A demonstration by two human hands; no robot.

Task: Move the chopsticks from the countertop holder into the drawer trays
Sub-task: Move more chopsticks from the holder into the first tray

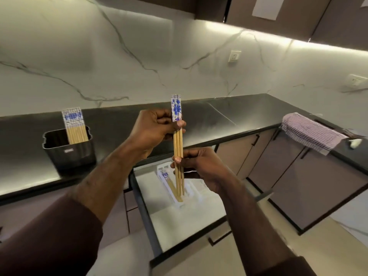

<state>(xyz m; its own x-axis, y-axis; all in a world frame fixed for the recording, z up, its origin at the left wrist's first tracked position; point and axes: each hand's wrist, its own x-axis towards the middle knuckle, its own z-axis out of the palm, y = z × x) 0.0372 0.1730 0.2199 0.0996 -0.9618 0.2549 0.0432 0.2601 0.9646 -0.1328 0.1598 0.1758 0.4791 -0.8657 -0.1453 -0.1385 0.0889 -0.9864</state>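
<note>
The task is partly done: the left hand and right hand both pinch upright bamboo chopsticks with blue-flowered tops above the open drawer's white tray (some already lie there), while many wait in the black countertop holder.

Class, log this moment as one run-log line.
left hand: holds chopsticks | right hand: holds chopsticks | position: upright above drawer | holder: more remain
</note>
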